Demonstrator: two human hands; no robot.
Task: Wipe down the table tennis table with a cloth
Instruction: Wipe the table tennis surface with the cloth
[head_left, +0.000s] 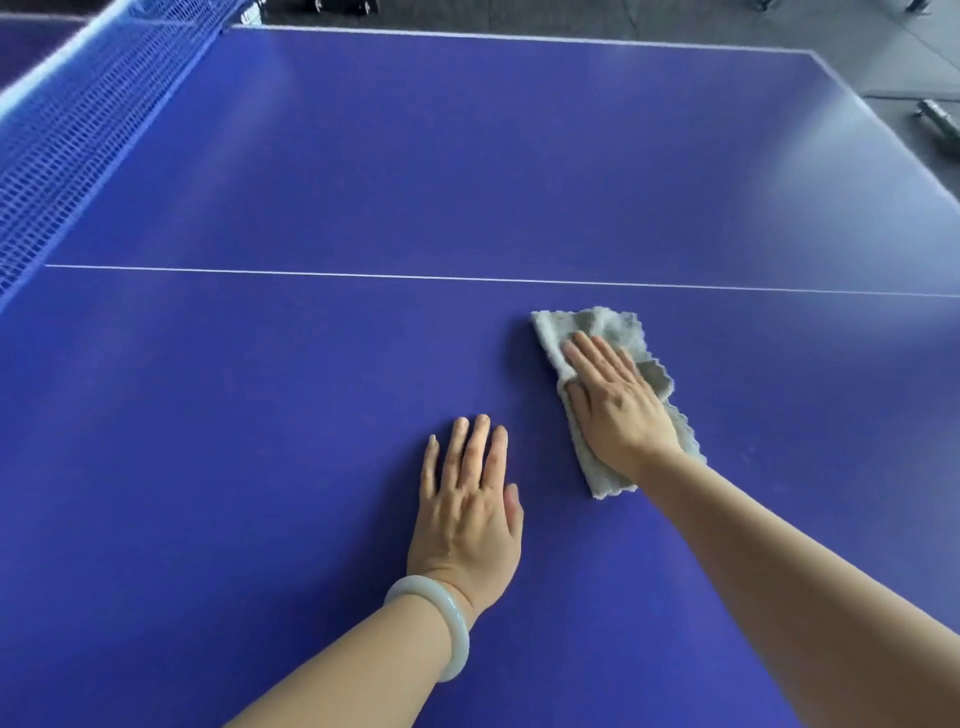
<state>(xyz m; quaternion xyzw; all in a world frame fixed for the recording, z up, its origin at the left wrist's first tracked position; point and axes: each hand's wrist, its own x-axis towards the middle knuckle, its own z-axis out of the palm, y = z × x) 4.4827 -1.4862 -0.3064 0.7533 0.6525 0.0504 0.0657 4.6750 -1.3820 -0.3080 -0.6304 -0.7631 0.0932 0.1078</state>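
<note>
The smooth, matte blue table tennis table (363, 182) fills the room, its mesh net (78, 119) at the left. A grey, fuzzy cloth (608, 322) with scalloped edges, seemingly folded double, lies just short of the white centre line (467, 278), its long axis running away from the person and leaning slightly left. The right hand (618, 405) presses it flat, fingers straight and together. The left hand (467, 509) rests on bare table, fingers slightly spread, with a pale glossy bangle (441, 618) at the wrist.
</note>
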